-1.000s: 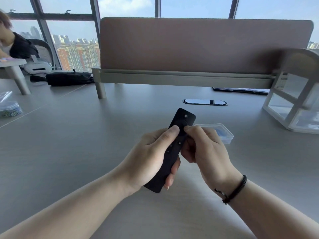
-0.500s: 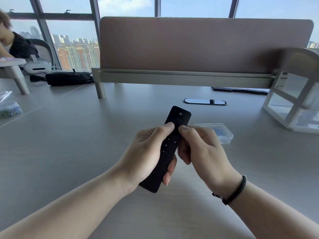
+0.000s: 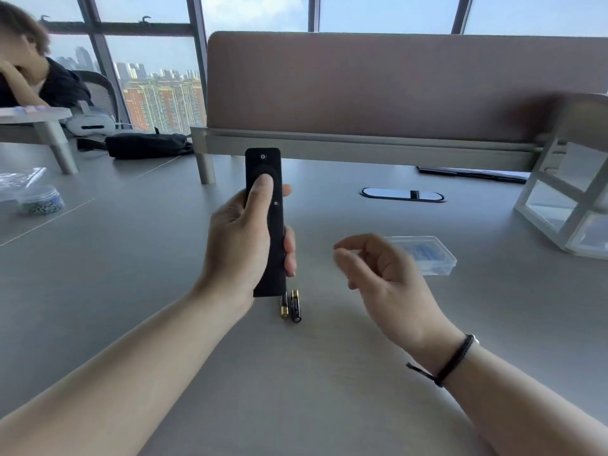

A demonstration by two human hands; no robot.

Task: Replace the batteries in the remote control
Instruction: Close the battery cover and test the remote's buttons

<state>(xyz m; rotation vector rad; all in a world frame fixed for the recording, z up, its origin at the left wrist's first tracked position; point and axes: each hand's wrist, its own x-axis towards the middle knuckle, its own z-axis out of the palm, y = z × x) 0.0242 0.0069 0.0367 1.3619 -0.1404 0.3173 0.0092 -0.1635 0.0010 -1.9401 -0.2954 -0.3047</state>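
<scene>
My left hand (image 3: 241, 240) holds a slim black remote control (image 3: 267, 222) upright above the grey table (image 3: 131, 274), button side toward me, thumb resting on the round pad. Two black-and-gold batteries (image 3: 291, 306) lie side by side on the table just below the remote's lower end. My right hand (image 3: 381, 274) hovers to the right of the remote, apart from it, fingers loosely curled and holding nothing. A clear plastic box (image 3: 427, 255) with blue contents sits on the table behind my right hand.
A brown divider panel (image 3: 394, 87) runs across the back. A white open shelf frame (image 3: 566, 195) stands at the right. An oval cable port (image 3: 403, 194) lies mid-table. At far left sit a jar of small items (image 3: 41, 200), a black bag (image 3: 148, 144) and a person (image 3: 29, 77).
My right hand has let go of the remote and moved off to the right. My left hand raised the remote and turned it upright, uncovering two batteries on the table.
</scene>
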